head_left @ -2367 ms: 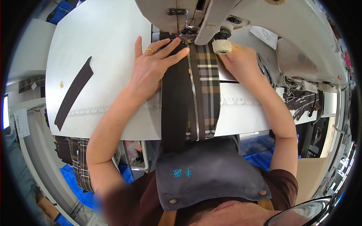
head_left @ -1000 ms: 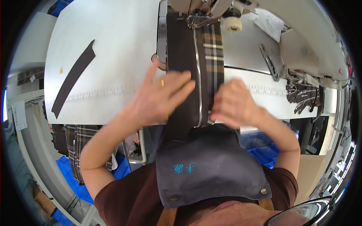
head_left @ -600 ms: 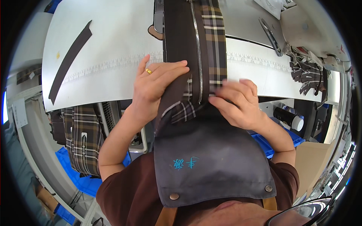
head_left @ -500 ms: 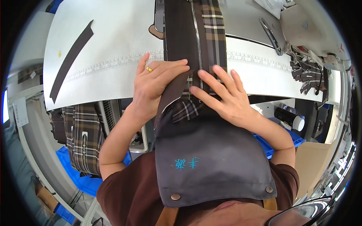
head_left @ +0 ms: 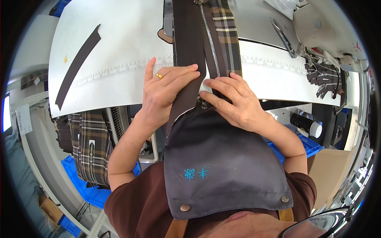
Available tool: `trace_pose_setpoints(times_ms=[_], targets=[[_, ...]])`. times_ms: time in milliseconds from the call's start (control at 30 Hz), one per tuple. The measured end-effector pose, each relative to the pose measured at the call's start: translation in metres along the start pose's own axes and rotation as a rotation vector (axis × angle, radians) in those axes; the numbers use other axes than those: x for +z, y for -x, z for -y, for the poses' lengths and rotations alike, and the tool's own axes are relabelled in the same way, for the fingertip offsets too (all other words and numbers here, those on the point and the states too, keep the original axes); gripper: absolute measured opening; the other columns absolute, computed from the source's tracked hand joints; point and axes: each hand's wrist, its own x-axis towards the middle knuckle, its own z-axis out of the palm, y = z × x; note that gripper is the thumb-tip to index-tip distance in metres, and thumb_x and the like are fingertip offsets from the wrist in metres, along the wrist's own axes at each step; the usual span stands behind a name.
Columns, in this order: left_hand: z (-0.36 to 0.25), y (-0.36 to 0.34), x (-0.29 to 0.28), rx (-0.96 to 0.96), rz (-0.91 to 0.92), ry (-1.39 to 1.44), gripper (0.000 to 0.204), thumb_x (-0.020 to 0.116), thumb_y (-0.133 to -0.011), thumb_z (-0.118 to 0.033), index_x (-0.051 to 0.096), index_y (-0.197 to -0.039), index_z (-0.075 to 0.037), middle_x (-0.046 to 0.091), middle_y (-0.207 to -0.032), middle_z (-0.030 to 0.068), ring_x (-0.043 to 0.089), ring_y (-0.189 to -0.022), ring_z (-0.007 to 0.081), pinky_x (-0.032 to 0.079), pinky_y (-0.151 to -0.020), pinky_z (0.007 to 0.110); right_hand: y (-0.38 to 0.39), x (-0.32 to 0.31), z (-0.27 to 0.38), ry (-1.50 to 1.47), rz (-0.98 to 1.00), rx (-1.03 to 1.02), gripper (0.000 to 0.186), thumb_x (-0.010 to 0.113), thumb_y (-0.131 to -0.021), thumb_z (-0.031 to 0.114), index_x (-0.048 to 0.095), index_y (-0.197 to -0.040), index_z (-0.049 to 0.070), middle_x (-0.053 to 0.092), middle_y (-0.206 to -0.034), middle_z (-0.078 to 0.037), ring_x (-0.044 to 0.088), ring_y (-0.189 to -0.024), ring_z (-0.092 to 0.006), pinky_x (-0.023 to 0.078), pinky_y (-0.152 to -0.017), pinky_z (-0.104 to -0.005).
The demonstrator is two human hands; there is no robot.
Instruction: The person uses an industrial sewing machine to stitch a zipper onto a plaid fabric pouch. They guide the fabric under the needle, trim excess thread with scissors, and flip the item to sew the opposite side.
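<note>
Left hand (head_left: 160, 91) is lying palm-down with its fingers pretty much straight on the dark brown fabric strip (head_left: 187, 35), not gripping anything, while the right hand (head_left: 238, 101) is half-curled over the lower ends of the metal zipper (head_left: 210, 39) and plaid fabric (head_left: 225, 29), can't tell if it's pinching them. All three run lengthwise up the white table (head_left: 119, 35), with a narrow gap between brown strip and zipper near the fingers. Further out there's a loose brown strip (head_left: 77, 67) off left, thread snips (head_left: 283, 37) right, and a plaid stack (head_left: 92, 139) below the table edge.
</note>
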Motion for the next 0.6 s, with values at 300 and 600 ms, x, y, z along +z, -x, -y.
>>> trace_pose_setpoints(times_ms=[300,600], targets=[[0.000,0.000,0.000,0.002,0.000,-0.006,0.030,0.063,-0.077,-0.017,0.067,-0.106,-0.011,0.066,-0.111,0.0009,0.062,-0.097,0.0157,0.015,-0.108,0.041,0.004,0.001,-0.011,-0.131,-0.206,0.020,0.038,0.075,-0.062,0.006,0.066,-0.099,0.005,0.058,-0.109,-0.010,0.055,-0.097,-0.0266,0.045,-0.084,-0.0378],[0.001,0.001,0.001,0.006,-0.005,0.007,0.030,0.061,-0.077,-0.013,0.067,-0.106,-0.010,0.066,-0.111,0.0014,0.062,-0.097,0.0160,0.014,-0.108,0.042,0.011,-0.005,-0.015,-0.131,-0.076,-0.031,0.041,0.074,-0.065,0.011,0.066,-0.104,0.004,0.060,-0.106,-0.009,0.057,-0.090,-0.0245,0.046,-0.075,-0.0335]])
